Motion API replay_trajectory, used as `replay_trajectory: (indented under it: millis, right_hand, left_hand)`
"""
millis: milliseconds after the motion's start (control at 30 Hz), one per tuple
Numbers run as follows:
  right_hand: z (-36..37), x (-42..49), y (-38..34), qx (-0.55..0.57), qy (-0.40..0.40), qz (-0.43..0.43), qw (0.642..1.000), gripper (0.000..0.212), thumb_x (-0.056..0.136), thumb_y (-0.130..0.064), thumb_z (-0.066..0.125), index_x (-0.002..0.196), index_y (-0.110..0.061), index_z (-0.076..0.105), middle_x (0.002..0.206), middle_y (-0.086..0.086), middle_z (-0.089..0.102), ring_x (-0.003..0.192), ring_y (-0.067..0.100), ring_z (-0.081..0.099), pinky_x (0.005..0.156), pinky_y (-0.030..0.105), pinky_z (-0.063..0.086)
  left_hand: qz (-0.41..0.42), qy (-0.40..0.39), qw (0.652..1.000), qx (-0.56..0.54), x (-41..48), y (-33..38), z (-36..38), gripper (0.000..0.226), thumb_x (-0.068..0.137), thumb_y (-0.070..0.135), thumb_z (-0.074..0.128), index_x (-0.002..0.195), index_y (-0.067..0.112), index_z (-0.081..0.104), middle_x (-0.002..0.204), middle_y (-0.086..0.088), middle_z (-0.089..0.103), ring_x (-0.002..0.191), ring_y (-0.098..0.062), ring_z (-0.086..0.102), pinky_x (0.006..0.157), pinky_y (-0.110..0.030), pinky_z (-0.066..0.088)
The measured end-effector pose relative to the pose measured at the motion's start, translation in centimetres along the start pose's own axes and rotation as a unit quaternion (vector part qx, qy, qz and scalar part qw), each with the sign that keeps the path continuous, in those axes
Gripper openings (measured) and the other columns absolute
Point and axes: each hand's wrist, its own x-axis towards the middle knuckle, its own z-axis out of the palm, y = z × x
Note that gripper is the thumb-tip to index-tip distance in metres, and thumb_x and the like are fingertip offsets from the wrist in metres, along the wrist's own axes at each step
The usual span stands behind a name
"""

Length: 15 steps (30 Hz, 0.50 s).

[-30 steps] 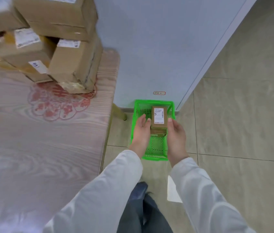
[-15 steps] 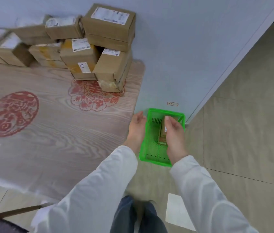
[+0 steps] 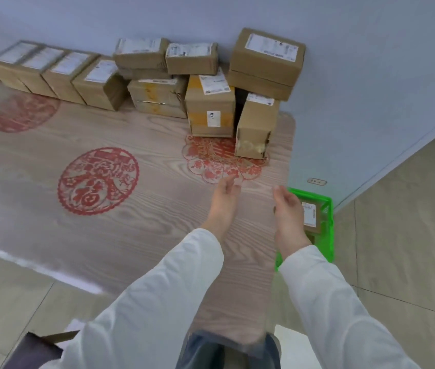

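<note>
A small brown cardboard parcel with a white label lies in a green plastic basket on the floor, right of the table. My right hand hovers over the table's right edge, just left of the basket, fingers relaxed and empty. Over the tabletop, my left hand is also empty, fingers loosely extended toward the stacked parcels at the back of the table.
The wood-grain table carries red paper-cut motifs and a row of labelled cardboard boxes along the pale wall. Tiled floor lies to the right. A dark chair corner shows at bottom left.
Both hands let go of the small parcel, leaving it in the green basket, and rose leftward over the table. The view swung left, revealing more boxes.
</note>
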Motion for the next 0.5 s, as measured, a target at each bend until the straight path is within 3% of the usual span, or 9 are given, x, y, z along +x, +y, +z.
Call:
replay_trajectory:
  millis: [167,300,367,433,500]
  right_hand:
    - [4.7,-1.1,-0.3,-0.020,-0.016,-0.020,0.999,0.037,0.095,-0.028,0.056,0.127,-0.010,0.053,0.117,0.001,0.056,0.105,0.011,0.051,0.090,0.023,0.037]
    - [6.8,-0.7,-1.5,-0.030,-0.012,-0.026,0.999,0.039,0.094,-0.029,0.057,0.127,-0.010,0.054,0.116,0.001,0.056,0.106,0.012,0.050,0.092,0.024,0.036]
    - [7.5,-0.4,-2.3,-0.046,-0.020,-0.038,0.998,0.041,0.095,-0.030,0.055,0.126,-0.002,0.053,0.118,0.007,0.058,0.111,0.021,0.053,0.096,0.029,0.038]
    - [8.5,0.4,-3.0,-0.045,-0.037,-0.046,0.997,0.049,0.096,-0.027,0.053,0.124,0.013,0.046,0.129,0.027,0.052,0.121,0.039,0.047,0.105,0.043,0.036]
    - [9.2,0.8,-3.5,-0.042,-0.048,-0.046,0.997,0.049,0.096,-0.027,0.053,0.126,0.011,0.046,0.133,0.028,0.047,0.123,0.038,0.047,0.107,0.044,0.035]
  left_hand:
    - [-0.003,0.015,1.000,-0.014,1.6,1.2,-5.4,0.042,0.101,0.016,0.040,0.143,0.014,0.036,0.147,0.000,0.040,0.136,-0.016,0.036,0.098,-0.020,0.025]
    - [0.007,0.019,1.000,-0.021,2.6,2.7,-7.3,0.044,0.101,0.016,0.039,0.145,0.015,0.035,0.149,0.000,0.037,0.135,-0.014,0.036,0.099,-0.019,0.025]
    - [0.013,0.019,0.999,-0.026,3.1,3.6,-7.8,0.043,0.102,0.017,0.040,0.145,0.014,0.035,0.149,-0.001,0.038,0.134,-0.013,0.037,0.098,-0.018,0.026]
    - [0.019,0.027,0.999,-0.032,3.7,4.3,-8.3,0.044,0.102,0.018,0.041,0.145,0.014,0.035,0.148,0.000,0.039,0.130,-0.011,0.039,0.096,-0.019,0.027]
    - [0.017,0.030,0.999,-0.032,4.2,4.8,-8.7,0.044,0.102,0.019,0.041,0.145,0.015,0.034,0.149,0.000,0.038,0.130,-0.011,0.039,0.096,-0.020,0.028]
